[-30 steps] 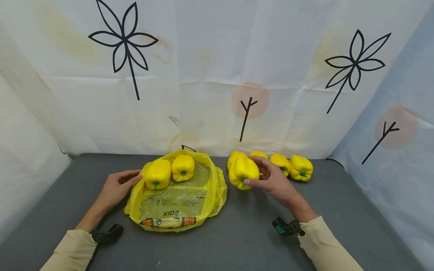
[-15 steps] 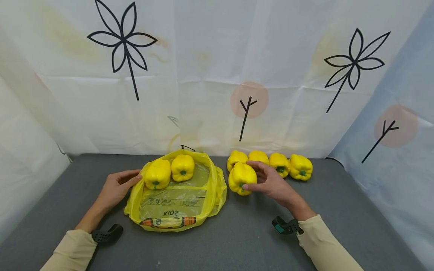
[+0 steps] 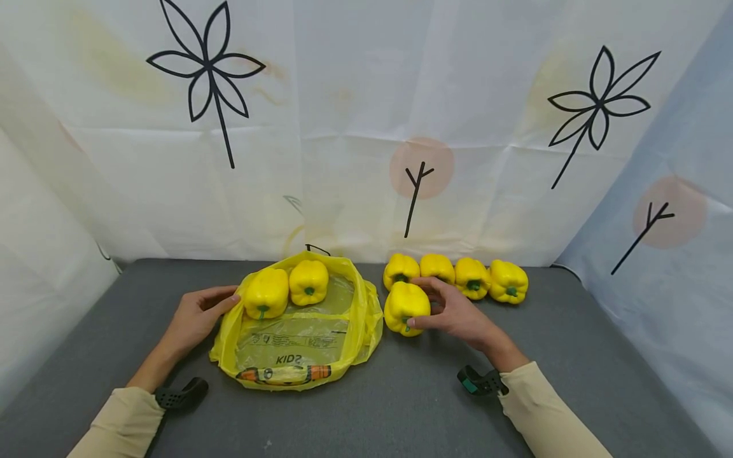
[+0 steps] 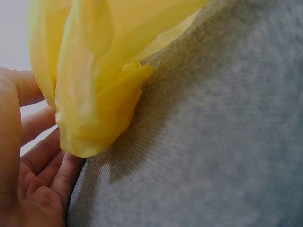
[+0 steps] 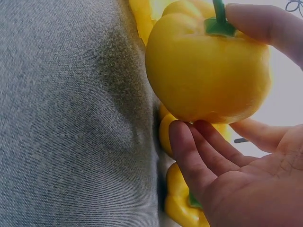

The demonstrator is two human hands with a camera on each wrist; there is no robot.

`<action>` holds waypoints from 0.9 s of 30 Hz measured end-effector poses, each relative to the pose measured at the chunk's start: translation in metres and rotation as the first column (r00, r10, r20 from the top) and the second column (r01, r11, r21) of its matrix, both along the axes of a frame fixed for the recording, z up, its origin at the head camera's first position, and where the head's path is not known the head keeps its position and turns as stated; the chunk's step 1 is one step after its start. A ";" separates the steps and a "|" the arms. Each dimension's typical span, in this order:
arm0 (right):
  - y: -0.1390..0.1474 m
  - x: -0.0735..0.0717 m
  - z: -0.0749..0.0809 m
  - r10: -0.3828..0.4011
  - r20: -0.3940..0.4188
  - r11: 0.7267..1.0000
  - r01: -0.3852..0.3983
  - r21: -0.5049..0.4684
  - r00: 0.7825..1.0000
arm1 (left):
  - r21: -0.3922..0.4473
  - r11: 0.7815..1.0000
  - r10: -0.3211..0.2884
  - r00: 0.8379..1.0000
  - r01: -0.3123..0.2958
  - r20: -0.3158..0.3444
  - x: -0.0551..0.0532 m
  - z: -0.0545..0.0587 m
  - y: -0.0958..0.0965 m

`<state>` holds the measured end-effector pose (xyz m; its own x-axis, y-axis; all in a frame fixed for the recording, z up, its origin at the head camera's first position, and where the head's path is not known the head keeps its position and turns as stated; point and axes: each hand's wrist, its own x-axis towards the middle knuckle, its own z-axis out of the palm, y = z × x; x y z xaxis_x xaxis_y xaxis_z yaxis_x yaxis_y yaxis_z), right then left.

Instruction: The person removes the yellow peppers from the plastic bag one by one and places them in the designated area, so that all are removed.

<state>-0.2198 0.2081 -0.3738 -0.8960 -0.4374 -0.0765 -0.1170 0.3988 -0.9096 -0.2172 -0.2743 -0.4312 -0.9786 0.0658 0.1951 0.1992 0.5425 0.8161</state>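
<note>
Sitting between right-hand fingers (image 5: 190, 158): yellow pepper (image 5: 208, 75)

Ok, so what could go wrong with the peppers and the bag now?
The front pepper might slip from the right hand, because its skin looks smooth and shiny. It could also bump the pepper behind, which looks close. And the yellow bag looks thin and floppy, so its open mouth might sag if the left hand at its edge lets go.

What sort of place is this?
Probably a makeshift recording booth: creased, printed sheets surround a grey table on three sides, and there are black wristbands.
</note>
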 end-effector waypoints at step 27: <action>0.002 -0.002 -0.003 0.030 0.014 0.997 -0.031 0.075 0.999 | -0.015 1.000 0.012 1.000 -0.012 -0.016 -0.002 -0.002 0.000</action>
<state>-0.2221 0.2101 -0.3765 -0.8811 -0.4570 -0.1216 -0.1186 0.4624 -0.8787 -0.2190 -0.2742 -0.4333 -0.9760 0.0575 0.2099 0.2058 0.5574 0.8043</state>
